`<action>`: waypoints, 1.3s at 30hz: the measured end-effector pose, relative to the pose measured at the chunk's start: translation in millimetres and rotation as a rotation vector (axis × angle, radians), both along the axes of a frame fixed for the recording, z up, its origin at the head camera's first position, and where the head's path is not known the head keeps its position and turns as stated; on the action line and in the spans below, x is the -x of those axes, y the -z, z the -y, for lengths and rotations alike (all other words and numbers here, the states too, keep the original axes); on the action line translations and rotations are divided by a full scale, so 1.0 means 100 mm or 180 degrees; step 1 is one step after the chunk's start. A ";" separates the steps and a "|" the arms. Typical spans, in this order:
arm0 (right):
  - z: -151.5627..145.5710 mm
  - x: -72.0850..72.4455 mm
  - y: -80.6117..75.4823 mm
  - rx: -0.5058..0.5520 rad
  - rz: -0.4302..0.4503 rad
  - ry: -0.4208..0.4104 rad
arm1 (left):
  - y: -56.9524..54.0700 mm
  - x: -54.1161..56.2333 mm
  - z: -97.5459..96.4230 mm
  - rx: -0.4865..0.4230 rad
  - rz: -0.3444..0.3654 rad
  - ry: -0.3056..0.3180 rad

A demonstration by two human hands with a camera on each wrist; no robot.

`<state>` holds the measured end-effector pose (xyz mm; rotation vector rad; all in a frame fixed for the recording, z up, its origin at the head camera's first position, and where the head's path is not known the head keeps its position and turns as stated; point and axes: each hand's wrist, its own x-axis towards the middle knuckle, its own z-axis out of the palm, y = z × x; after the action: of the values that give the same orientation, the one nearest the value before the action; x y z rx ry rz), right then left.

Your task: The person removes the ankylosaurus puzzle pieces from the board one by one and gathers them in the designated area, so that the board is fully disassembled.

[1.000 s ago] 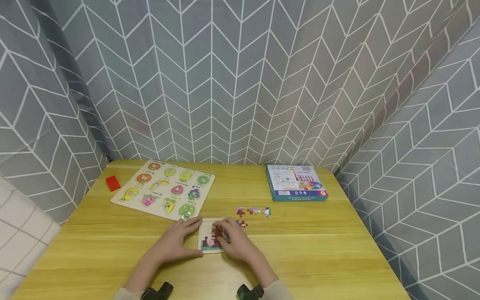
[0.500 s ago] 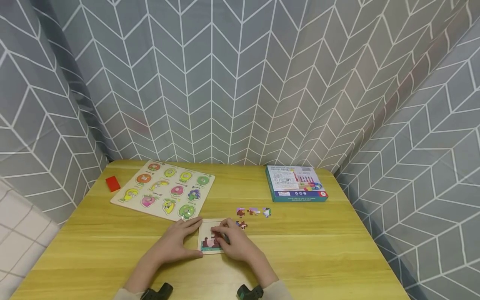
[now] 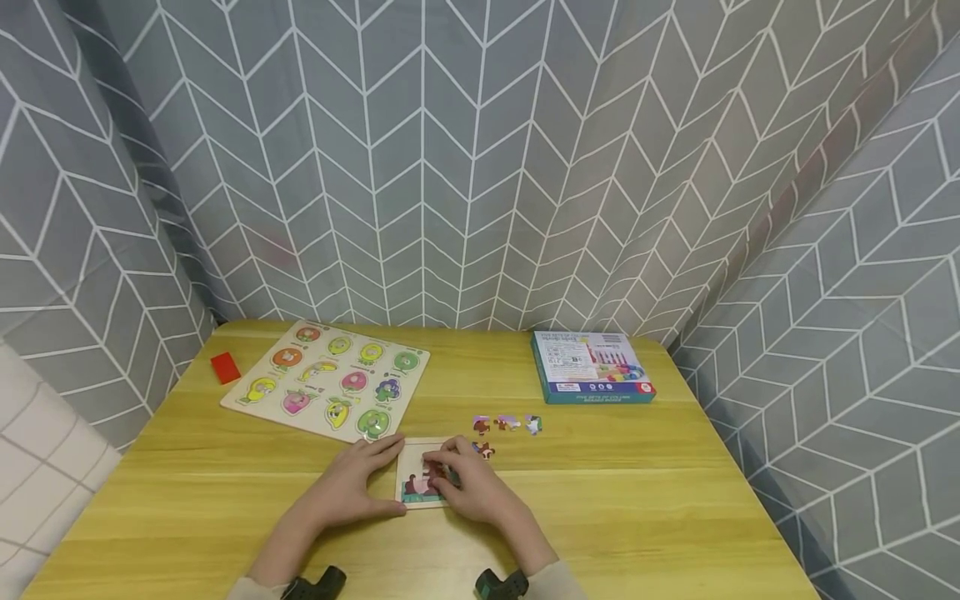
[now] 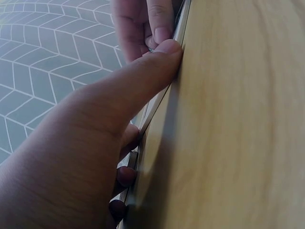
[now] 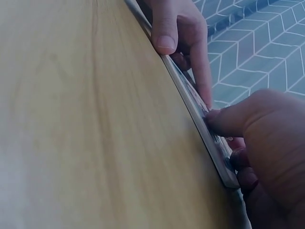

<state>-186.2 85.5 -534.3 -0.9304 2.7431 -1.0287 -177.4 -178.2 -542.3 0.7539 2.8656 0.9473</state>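
A small square wooden jigsaw puzzle tray (image 3: 423, 505) lies on the table between the hands, with brown, pink and teal picture pieces in its lower part. My left hand (image 3: 348, 483) rests along its left side, the index finger at the upper corner and the thumb at the lower corner, both fairly straight. In the left wrist view that thumb (image 4: 159, 59) touches the tray's edge. Over the tray's right half, my right hand (image 3: 474, 487) pinches a brown puzzle piece (image 3: 435, 472) with thumb and curled fingers. The fingers hide part of this piece and the tray's right side.
Several loose puzzle pieces (image 3: 507, 422) lie beyond the right hand. A wooden fruit puzzle board (image 3: 300, 375) stands flat at the back left, beside a red rectangular block (image 3: 225, 367). At the back right lies a boxed set (image 3: 592, 367). Patterned curtains surround the wooden table (image 3: 637, 517).
The right fingers and the brown piece have shifted slightly over the tray. My left hand and the loose pieces have stayed in place.
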 end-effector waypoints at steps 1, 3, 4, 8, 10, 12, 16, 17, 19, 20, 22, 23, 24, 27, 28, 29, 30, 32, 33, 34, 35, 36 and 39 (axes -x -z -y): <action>0.00 0.00 0.01 0.0004 -0.0004 -0.0009 | 0.00 0.00 0.00 -0.0006 0.0001 -0.0005; 0.00 0.00 0.02 0.0006 -0.0011 -0.0018 | 0.00 -0.01 0.00 -0.0010 0.0003 -0.0017; 0.00 0.00 0.02 0.0006 -0.0014 -0.0019 | 0.00 -0.01 0.00 0.0000 0.0000 -0.0018; 0.00 0.01 0.03 0.0036 -0.0016 -0.0031 | -0.01 -0.01 0.01 0.0000 0.0004 -0.0016; 0.00 0.02 0.03 0.0066 -0.0037 -0.0041 | -0.02 -0.01 0.01 0.0002 -0.0021 0.0000; -0.01 0.02 0.03 0.0110 -0.0029 -0.0050 | -0.03 -0.01 0.00 -0.0015 -0.0029 0.0011; -0.02 0.02 0.02 0.0087 0.0010 -0.0063 | -0.05 -0.01 0.00 -0.0017 0.0001 0.0019; -0.02 0.02 0.02 0.0063 0.0023 -0.0063 | -0.05 -0.01 0.00 -0.0019 0.0008 0.0022; -0.02 0.01 0.01 0.0003 0.0016 -0.0058 | -0.04 -0.02 0.00 -0.0012 0.0027 0.0023; -0.02 0.01 0.01 -0.0021 0.0005 -0.0053 | -0.04 -0.02 0.00 -0.0004 0.0011 0.0029; -0.02 0.00 0.00 -0.0031 -0.0019 -0.0042 | -0.04 -0.02 0.00 -0.0004 0.0018 0.0024; -0.02 0.00 0.00 -0.0030 -0.0039 -0.0035 | -0.04 -0.01 0.00 -0.0001 0.0009 0.0025; -0.02 -0.01 0.00 -0.0024 -0.0063 -0.0032 | -0.04 -0.01 0.00 0.0007 0.0007 0.0024; -0.01 -0.02 -0.02 0.0001 -0.0154 -0.0046 | -0.05 -0.01 0.01 0.0024 -0.0021 0.0018; -0.01 -0.03 -0.02 0.0009 -0.0183 -0.0055 | -0.05 -0.01 0.02 0.0040 -0.0036 0.0018; -0.01 -0.03 -0.02 0.0027 -0.0213 -0.0063 | -0.06 -0.01 0.02 0.0040 -0.0031 0.0017; -0.01 -0.04 -0.03 0.0061 -0.0244 -0.0062 | -0.06 -0.01 0.02 0.0042 -0.0033 0.0019; -0.03 -0.05 -0.06 0.0173 -0.0264 -0.0029 | -0.05 -0.01 0.02 0.0052 -0.0038 0.0020; -0.05 -0.05 -0.07 0.0249 -0.0287 -0.0007 | -0.05 -0.01 0.02 0.0053 -0.0035 0.0022; -0.08 -0.04 -0.09 0.0322 -0.0320 0.0034 | -0.04 -0.01 0.01 0.0054 -0.0030 0.0024; -0.12 -0.04 -0.10 0.0419 -0.0343 0.0087 | -0.04 -0.01 0.01 0.0046 -0.0019 0.0028; -0.17 -0.03 -0.12 0.0505 -0.0381 0.0147 | -0.04 -0.01 0.01 0.0047 -0.0014 0.0027; -0.37 0.02 -0.12 0.0710 -0.0461 0.0369 | -0.03 -0.02 0.01 0.0038 0.0003 0.0033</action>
<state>-188.6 122.2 -522.1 -0.9159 2.8736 -1.3621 -175.5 -178.8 -539.0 0.7663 2.8611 0.9282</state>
